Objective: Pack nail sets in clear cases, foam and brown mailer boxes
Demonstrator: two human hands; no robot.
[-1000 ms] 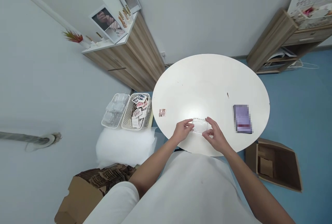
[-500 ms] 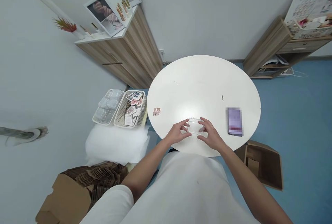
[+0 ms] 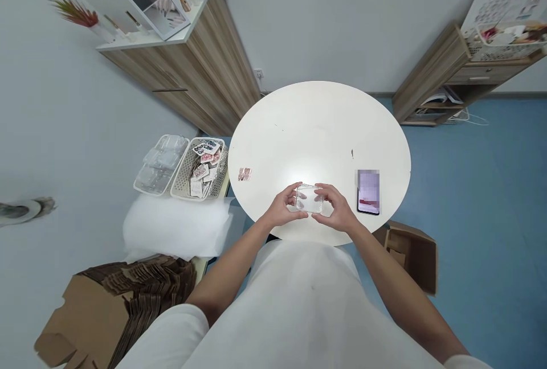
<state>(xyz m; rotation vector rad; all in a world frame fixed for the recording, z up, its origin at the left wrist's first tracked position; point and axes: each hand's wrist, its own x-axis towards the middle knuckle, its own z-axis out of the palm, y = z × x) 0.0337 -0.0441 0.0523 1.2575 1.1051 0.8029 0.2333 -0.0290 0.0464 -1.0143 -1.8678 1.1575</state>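
A small clear plastic box (image 3: 309,200) is held level just above the near side of the white round table (image 3: 320,124). My left hand (image 3: 285,206) grips its left end, thumb along the near edge and fingers at the far side and underneath. At the right end my right hand (image 3: 339,209) holds it the same way, and fingertips show through the see-through plastic. A small pinkish sheet of little pieces (image 3: 245,174) lies on the table's left side. To the right of my hands rests a phone (image 3: 368,201), its screen partly blurred.
Left of the table stand a basket of printed cards (image 3: 183,175) and a tray of clear plastic packs (image 3: 149,178). White foam wrap (image 3: 175,224) and stacked folded cardboard (image 3: 98,312) sit nearer me. An open cardboard box (image 3: 427,263) is at the lower right.
Both hands have closed more firmly around the clear box, which now looks flatter and more squared. The whole view has shifted slightly, so the table appears farther left and higher.
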